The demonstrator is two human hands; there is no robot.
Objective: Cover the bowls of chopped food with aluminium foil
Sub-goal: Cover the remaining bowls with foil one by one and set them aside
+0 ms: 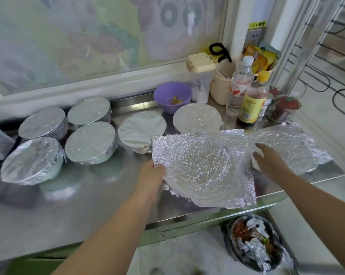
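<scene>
Six wrapped bowls [90, 141] sit at the left and back. Now the foil sheet [203, 167] lies crinkled over a round shape near the front edge of the surface [88, 205]. The left hand [152, 172] pinches its left edge; the right hand [270, 161] is on the right side, grip unclear. Next, I'd say, it's folding time: edges down round the rim, snug.

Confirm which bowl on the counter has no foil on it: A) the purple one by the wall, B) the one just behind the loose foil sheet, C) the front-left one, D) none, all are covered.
A: the purple bowl by the wall is open on top with bits of food showing inside, while the foil-covered bowls near it all wear foil tops.
</scene>
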